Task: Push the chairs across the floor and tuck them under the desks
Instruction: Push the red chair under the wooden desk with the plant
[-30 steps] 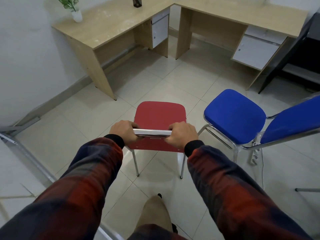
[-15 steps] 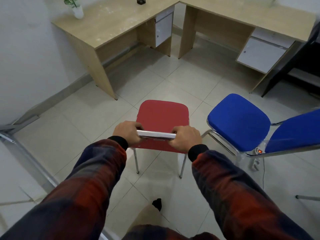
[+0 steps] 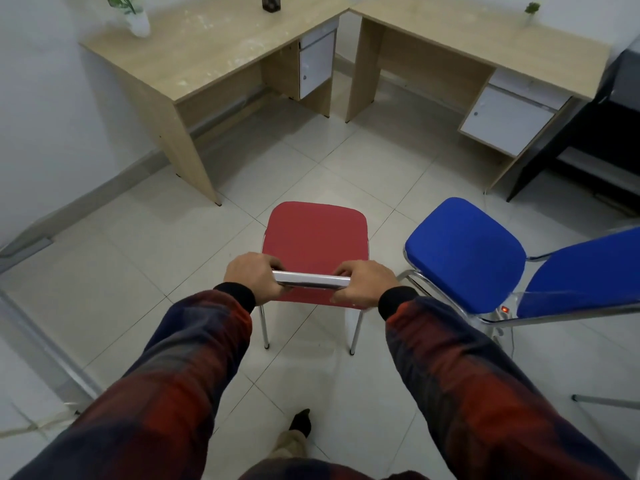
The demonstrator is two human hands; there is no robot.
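A red chair [image 3: 313, 237] with chrome legs stands on the tiled floor in front of me, facing the desks. My left hand [image 3: 252, 277] and my right hand [image 3: 363, 284] both grip the chrome top rail of its backrest, one at each end. A blue chair [image 3: 464, 252] stands just to the right, its backrest toward the right edge. Two wooden desks meet in the far corner: the left desk [image 3: 194, 53] along the left wall and the right desk [image 3: 485, 39] along the back wall. Open floor lies between the red chair and the desks.
A potted plant [image 3: 133, 15] and a dark object [image 3: 270, 2] stand on the left desk. White drawer units hang under both desks. A black shelf unit [image 3: 595, 133] stands at the far right. A power strip with a red light [image 3: 504, 310] lies under the blue chair.
The red chair and I have moved forward a little toward the desks; my rear foot has stepped. Both hands keep the same grip on the rail.
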